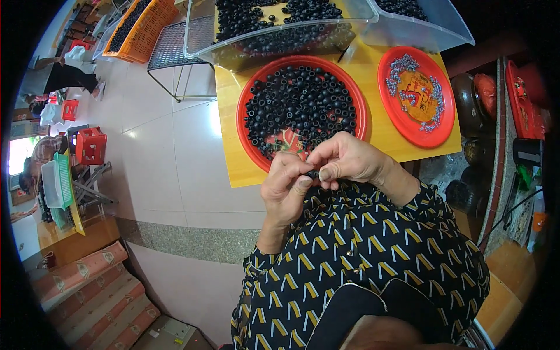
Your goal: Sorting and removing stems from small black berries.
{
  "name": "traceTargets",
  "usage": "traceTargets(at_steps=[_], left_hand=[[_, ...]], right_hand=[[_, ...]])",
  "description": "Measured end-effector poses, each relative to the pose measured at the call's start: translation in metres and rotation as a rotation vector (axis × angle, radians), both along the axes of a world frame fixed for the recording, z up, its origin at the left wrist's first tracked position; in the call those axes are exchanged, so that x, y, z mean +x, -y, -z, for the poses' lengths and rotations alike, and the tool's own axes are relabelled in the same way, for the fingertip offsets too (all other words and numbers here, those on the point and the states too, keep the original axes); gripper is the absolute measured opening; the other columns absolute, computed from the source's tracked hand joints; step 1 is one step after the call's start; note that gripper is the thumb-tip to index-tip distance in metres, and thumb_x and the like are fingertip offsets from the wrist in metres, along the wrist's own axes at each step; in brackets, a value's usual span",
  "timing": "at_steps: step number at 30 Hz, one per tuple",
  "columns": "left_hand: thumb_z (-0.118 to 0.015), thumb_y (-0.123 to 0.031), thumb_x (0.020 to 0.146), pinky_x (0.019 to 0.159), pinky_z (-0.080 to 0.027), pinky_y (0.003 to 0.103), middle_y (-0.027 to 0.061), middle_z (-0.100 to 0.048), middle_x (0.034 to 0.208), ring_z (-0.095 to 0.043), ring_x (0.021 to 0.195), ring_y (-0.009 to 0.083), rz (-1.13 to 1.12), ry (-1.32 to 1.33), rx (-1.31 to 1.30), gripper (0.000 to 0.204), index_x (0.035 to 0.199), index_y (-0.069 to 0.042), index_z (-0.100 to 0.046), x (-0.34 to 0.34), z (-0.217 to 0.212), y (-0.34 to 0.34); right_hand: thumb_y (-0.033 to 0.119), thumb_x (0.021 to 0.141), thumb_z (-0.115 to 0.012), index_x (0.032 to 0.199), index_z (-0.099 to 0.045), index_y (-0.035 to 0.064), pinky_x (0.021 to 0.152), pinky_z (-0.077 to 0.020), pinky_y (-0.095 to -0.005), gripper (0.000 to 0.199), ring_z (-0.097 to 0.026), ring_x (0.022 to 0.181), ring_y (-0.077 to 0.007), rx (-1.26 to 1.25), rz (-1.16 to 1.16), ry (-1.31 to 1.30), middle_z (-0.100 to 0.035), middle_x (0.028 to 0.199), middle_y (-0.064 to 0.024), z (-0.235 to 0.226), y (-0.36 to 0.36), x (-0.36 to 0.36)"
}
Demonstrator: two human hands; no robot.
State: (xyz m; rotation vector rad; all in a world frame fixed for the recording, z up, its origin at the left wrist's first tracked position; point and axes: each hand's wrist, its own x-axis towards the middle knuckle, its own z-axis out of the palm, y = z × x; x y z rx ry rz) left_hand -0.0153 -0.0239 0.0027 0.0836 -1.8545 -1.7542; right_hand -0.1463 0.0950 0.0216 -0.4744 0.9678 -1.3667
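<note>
My left hand (284,185) and my right hand (353,158) meet in front of my chest, over the near edge of a round red tray (242,125). Between the pinched fingertips of both hands is a small black round piece (313,174), mostly covered by the fingers. In the tray lies a heap of black ring-like pieces (300,102) with holes through them. Its patterned bottom (290,140) shows near my hands. To the right, a second red tray (385,87) holds small grey-purple parts (402,67) scattered around its orange middle.
A yellow table (373,111) bears both trays. Behind them stand a clear bin (280,35) of black pieces and another clear bin (443,35). At the left are an orange crate (143,32), a mesh-topped stand (181,44), red stools (90,146) and a person (64,76).
</note>
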Motion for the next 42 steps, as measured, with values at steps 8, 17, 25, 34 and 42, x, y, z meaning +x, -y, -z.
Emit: traceTargets(at_steps=[8,17,25,34,42], left_hand=[[-0.062,-0.018,0.079,0.066,-0.038,0.029,0.0056,-0.051,0.072,-0.047,0.069,0.0181,0.041,-0.024,-0.109,0.021,0.080,0.002,-0.057,-0.004,-0.008,-0.001],[-0.060,-0.008,0.080,0.065,-0.041,0.026,0.0066,-0.053,0.080,-0.050,0.073,0.0153,0.009,0.058,-0.033,0.016,0.092,0.003,-0.058,-0.005,0.004,-0.003],[-0.058,-0.006,0.082,0.065,-0.042,0.023,0.0071,-0.053,0.087,-0.050,0.077,0.0124,-0.131,0.198,0.105,0.024,0.101,0.006,-0.054,0.009,0.003,-0.004],[-0.058,0.006,0.070,0.068,-0.043,0.032,0.0132,-0.054,0.087,-0.052,0.079,0.0261,-0.305,0.189,-0.819,0.029,0.099,-0.001,-0.058,-0.030,-0.004,0.037],[-0.060,-0.001,0.061,0.072,-0.038,0.039,0.0112,-0.050,0.094,-0.046,0.086,0.0276,-0.166,0.347,-1.145,0.036,0.097,-0.007,-0.058,-0.064,-0.001,0.046]], right_hand=[[0.012,0.078,-0.062,0.086,-0.057,-0.0018,0.048,-0.0445,-0.0163,0.017,-0.054,0.054,-0.0062,-0.053,0.000,0.133,-0.057,0.066,-0.0037,0.001,-0.004,0.008],[0.017,0.081,-0.060,0.083,-0.056,-0.0006,0.047,-0.0433,-0.0163,0.019,-0.053,0.055,-0.0054,-0.039,0.048,0.025,-0.055,0.068,-0.0016,0.007,-0.002,0.004],[0.021,0.082,-0.056,0.087,-0.057,0.0017,0.047,-0.0444,-0.0180,0.020,-0.055,0.053,-0.0082,-0.133,0.383,-0.285,-0.061,0.071,-0.0047,-0.035,-0.020,-0.062],[0.021,0.088,-0.047,0.100,-0.055,-0.0017,0.060,-0.0417,-0.0207,0.027,-0.052,0.067,-0.0082,-0.196,0.893,-0.367,-0.059,0.081,-0.0055,-0.048,-0.075,-0.155],[0.013,0.086,-0.047,0.095,-0.055,-0.0008,0.049,-0.0389,-0.0174,0.019,-0.050,0.056,-0.0070,0.047,0.926,-0.316,-0.057,0.074,-0.0028,-0.011,-0.098,-0.099]])
